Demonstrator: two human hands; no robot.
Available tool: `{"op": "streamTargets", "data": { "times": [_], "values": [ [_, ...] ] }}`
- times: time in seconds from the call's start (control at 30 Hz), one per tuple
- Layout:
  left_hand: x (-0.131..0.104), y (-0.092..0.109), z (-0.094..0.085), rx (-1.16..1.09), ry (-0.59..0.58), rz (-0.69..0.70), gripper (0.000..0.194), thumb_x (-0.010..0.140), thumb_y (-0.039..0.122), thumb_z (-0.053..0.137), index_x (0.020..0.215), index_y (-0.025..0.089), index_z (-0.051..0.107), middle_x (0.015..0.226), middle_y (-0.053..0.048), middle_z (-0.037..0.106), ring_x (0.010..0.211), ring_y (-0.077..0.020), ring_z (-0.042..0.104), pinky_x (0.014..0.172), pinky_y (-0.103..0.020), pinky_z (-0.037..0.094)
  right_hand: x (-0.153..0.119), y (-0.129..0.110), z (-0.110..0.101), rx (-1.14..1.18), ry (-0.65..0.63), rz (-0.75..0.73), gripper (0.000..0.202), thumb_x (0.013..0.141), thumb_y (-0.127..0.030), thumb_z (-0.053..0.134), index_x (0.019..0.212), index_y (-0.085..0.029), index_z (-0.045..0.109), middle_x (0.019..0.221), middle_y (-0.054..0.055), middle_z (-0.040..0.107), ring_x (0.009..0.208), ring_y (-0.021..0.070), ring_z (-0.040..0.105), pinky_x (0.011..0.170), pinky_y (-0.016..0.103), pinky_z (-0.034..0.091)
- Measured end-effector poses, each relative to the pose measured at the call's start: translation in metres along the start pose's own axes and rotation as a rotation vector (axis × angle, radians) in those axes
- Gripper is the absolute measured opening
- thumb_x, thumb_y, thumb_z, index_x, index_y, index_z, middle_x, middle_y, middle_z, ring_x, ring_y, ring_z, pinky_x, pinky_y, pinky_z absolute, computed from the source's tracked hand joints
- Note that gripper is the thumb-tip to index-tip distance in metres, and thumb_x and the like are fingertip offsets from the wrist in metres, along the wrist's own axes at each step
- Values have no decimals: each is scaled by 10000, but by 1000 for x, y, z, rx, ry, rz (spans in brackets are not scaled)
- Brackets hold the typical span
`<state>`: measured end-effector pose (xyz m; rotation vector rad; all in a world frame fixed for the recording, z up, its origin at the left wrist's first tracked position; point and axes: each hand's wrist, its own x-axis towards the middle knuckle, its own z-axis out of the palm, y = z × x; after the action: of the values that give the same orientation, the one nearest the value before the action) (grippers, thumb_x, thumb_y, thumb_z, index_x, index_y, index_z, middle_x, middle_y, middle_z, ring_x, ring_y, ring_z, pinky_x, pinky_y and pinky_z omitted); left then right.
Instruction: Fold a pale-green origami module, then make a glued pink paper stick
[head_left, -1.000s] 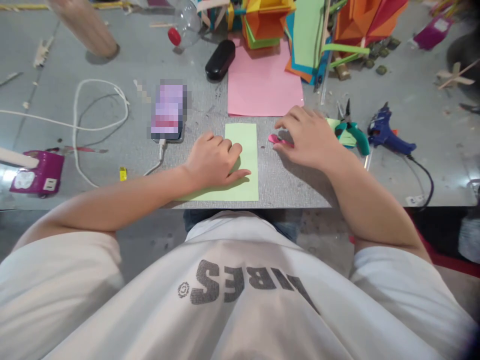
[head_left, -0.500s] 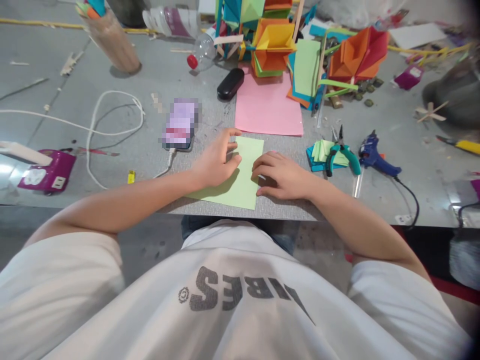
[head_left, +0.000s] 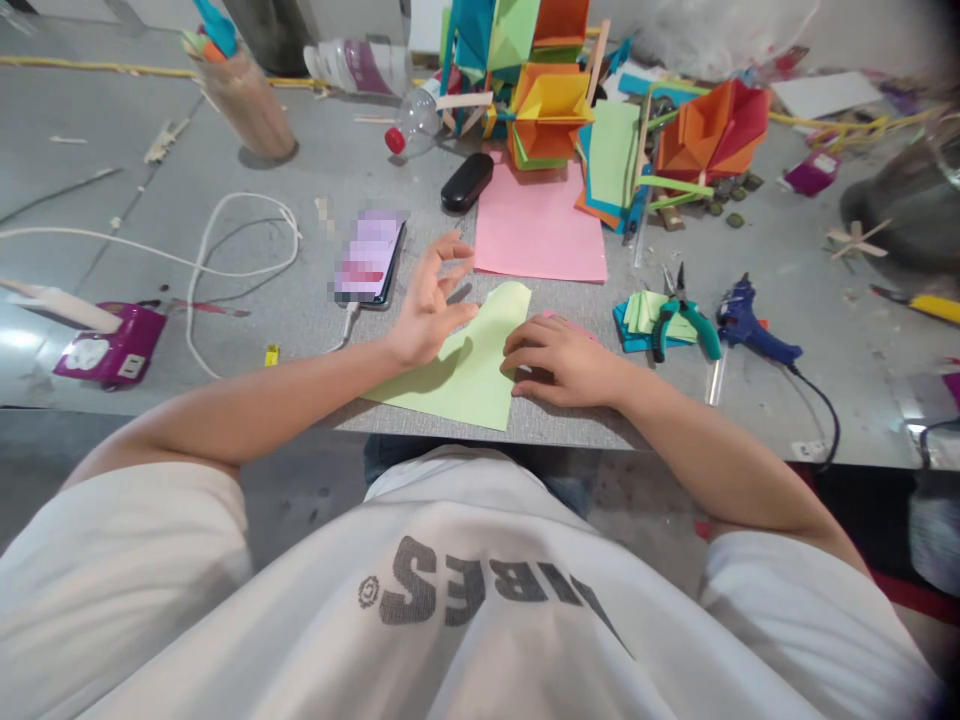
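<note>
A light green sheet of paper (head_left: 480,375) lies near the table's front edge, its far edge curling up a little. My left hand (head_left: 435,305) is over its left part, fingers spread and raised, thumb pointing across the sheet. Bent and slightly apart, the fingers of my right hand (head_left: 559,360) rest at the sheet's right edge, the thumb separate from them. A small pale thing shows under those fingers, too hidden to name. Behind that hand a bit of pink paper (head_left: 574,326) peeks out. Beyond the green sheet lies a pink sheet (head_left: 540,225).
Teal-handled pliers (head_left: 686,325) lie on small green and blue papers, beside a blue glue gun (head_left: 754,325). A charging phone (head_left: 371,258) and a black case (head_left: 466,183) are at left. Folded paper shapes (head_left: 551,110), an orange one (head_left: 712,130) and a bottle (head_left: 420,120) stand behind.
My left hand has lifted and its fingers have opened wider. The green sheet's far edge has curled up. My right hand stays at the right edge; the view has shifted slightly.
</note>
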<state>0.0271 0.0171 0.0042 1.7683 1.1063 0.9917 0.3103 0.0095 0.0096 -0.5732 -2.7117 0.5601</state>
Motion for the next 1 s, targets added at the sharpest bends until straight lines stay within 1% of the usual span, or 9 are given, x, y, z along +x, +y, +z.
{"op": "streamTargets", "data": {
  "times": [0.2, 0.3, 0.4, 0.47, 0.6, 0.7, 0.83, 0.9, 1.0],
  "values": [
    [4, 8, -3, -107, -116, -57, 830, 1036, 431, 418, 1798, 358, 98, 1968, -166, 188, 1730, -296, 502, 1107, -546, 702, -2, 4, 6, 14, 31, 39, 341, 1064, -570, 764, 1212, -264, 782, 1304, 152, 770, 1146, 349, 719, 1022, 541, 571],
    [0, 10, -2, -231, -195, -2, 794, 1033, 502, 477, 1752, 386, 163, 1972, -134, 202, 1752, -292, 476, 1163, -538, 674, -6, 1, 10, -51, 168, 110, 461, 997, -580, 833, 1340, -292, 727, 1451, 188, 703, 1263, 403, 700, 1039, 584, 584],
    [-3, 3, 1, -476, -332, -31, 719, 944, 431, 676, 1599, 325, 401, 1758, -170, 583, 1581, -329, 677, 1145, -546, 676, -7, -11, 9, -217, 259, 100, 446, 1006, -509, 833, 1425, -407, 717, 1597, 148, 664, 1533, 456, 585, 1202, 690, 482],
    [-3, -2, 2, -493, -455, -52, 552, 941, 403, 746, 1444, 262, 565, 1484, -164, 781, 1365, -326, 808, 1113, -541, 680, -7, -20, 5, -287, 191, 57, 372, 1061, -430, 772, 1419, -522, 723, 1602, 52, 707, 1625, 416, 536, 1272, 717, 398],
    [-2, 0, -4, -179, -619, 108, 357, 1033, 467, 746, 1285, 215, 737, 1318, -154, 846, 1242, -305, 819, 1125, -506, 646, -10, -24, 0, -252, 61, -52, 285, 1135, -328, 577, 1266, -473, 784, 1298, -5, 851, 1371, 284, 735, 1194, 607, 477],
    [-3, 10, -15, 45, -696, 285, 756, 942, 672, 836, 1537, 230, 689, 1573, -194, 751, 1451, -383, 730, 1254, -547, 567, -14, -13, -3, -203, 173, -69, 265, 1113, -444, 549, 1074, -375, 801, 1086, 37, 864, 1100, 279, 805, 942, 519, 578],
    [-11, 34, -32, 305, -752, 424, 1263, 775, 843, 904, 1774, 206, 466, 1790, -258, 554, 1622, -483, 581, 1338, -583, 477, -19, -6, -11, -201, 467, 126, 298, 1060, -573, 600, 981, -353, 787, 937, 70, 851, 847, 292, 790, 765, 484, 593],
    [-15, 50, -41, 485, -686, 369, 1111, 904, 750, 838, 1797, 240, 417, 1683, -222, 664, 1505, -438, 680, 1253, -532, 535, -19, -11, -18, -194, 582, 225, 297, 1058, -579, 625, 965, -344, 782, 879, 75, 835, 801, 288, 778, 754, 473, 606],
    [-15, 74, -58, 728, -568, 209, 617, 1114, 501, 605, 1654, 203, 572, 1322, -147, 831, 1151, -335, 803, 1027, -447, 596, -17, -20, -29, -153, 711, 349, 308, 1046, -601, 686, 966, -321, 786, 822, 68, 803, 760, 266, 742, 734, 436, 617]
  ]
}}
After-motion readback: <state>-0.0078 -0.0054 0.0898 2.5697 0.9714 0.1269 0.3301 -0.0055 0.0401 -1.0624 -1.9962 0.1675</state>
